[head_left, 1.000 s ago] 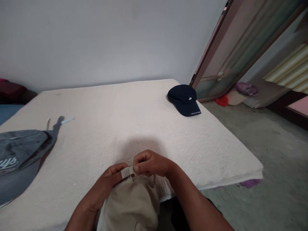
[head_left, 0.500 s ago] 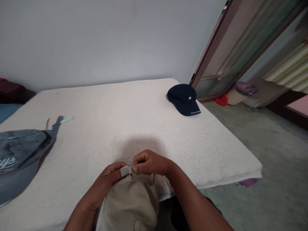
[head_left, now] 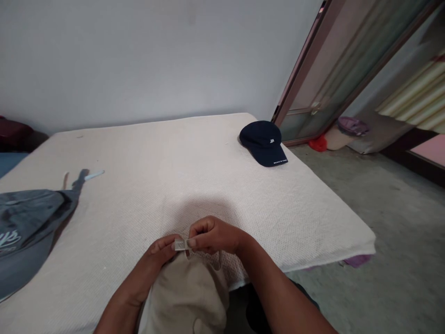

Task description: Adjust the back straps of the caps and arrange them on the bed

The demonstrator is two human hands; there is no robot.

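A beige cap (head_left: 187,292) is at the bottom centre, at the near edge of the bed, its crown toward me. My left hand (head_left: 162,253) pinches the left end of its back strap, where a small pale buckle or tag (head_left: 180,244) shows. Close beside it, my right hand (head_left: 212,235) grips the strap's other end between thumb and curled fingers. The fingertips of both hands nearly meet at the strap. Part of the cap lies below the picture.
A grey cap (head_left: 28,232) with white lettering lies at the left on the white bedcover (head_left: 167,162). A navy cap (head_left: 262,141) rests near the far right corner. Beyond the right edge are the concrete floor, a sliding door (head_left: 313,88) and a bin (head_left: 342,134).
The view has shifted slightly, moving the caps a little to the left. Both hands keep their hold on the strap, and the pale piece has tilted slightly.
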